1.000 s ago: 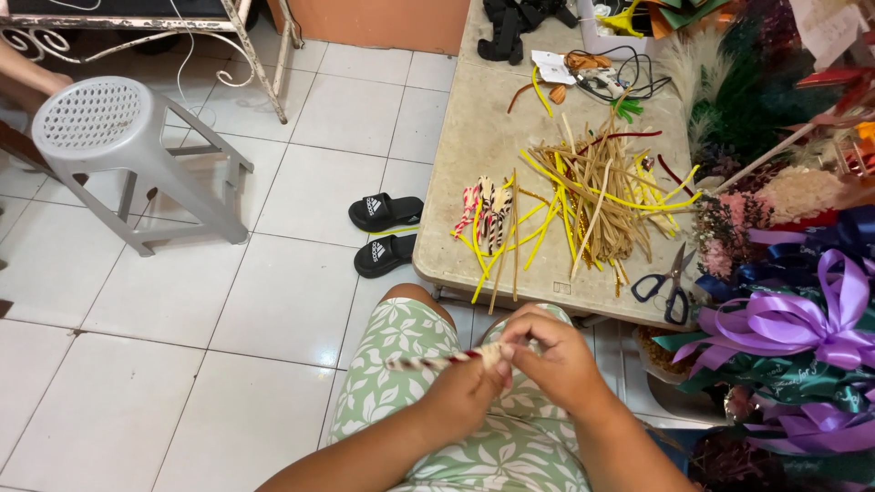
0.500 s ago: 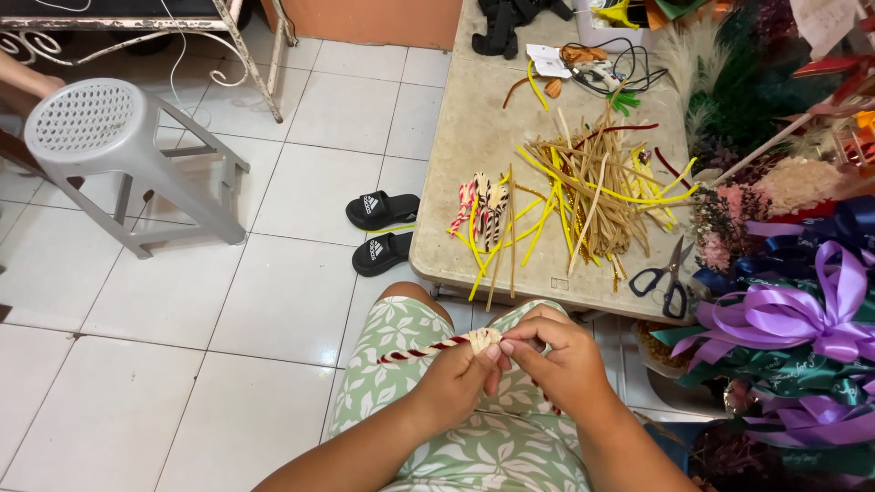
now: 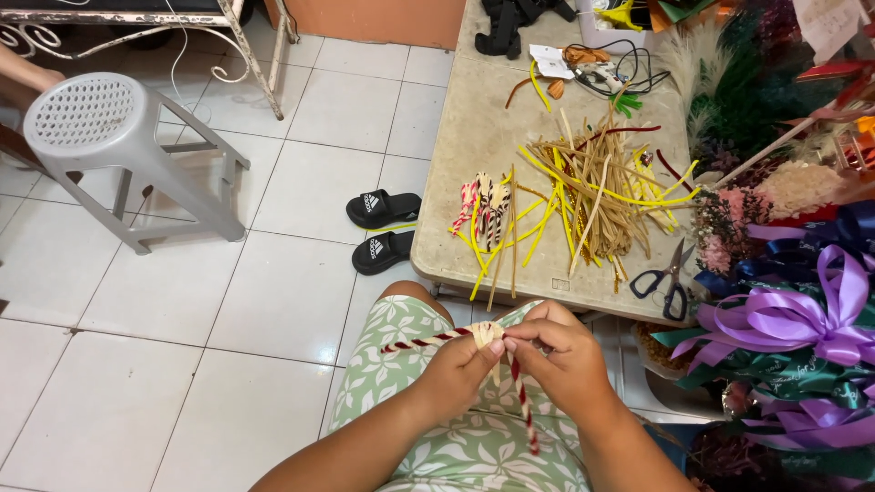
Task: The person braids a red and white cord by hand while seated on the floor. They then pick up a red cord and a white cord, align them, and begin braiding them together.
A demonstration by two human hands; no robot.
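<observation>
My left hand and my right hand meet over my lap and together pinch a small tan woven knot. A red-and-white twisted cord runs through the knot, one end sticking out to the left, the other hanging down between my hands. On the low table ahead lies a pile of tan and yellow strips. Several finished woven pieces lie at the pile's left.
Black-handled scissors lie at the table's near right corner. Purple ribbon bows and dried flowers crowd the right side. Two black slippers sit on the tiled floor left of the table. A grey plastic stool stands far left.
The cord's left end has tilted up and shortened as my hands worked the knot. One cord end now hangs down between my hands. My hands stayed over my lap.
</observation>
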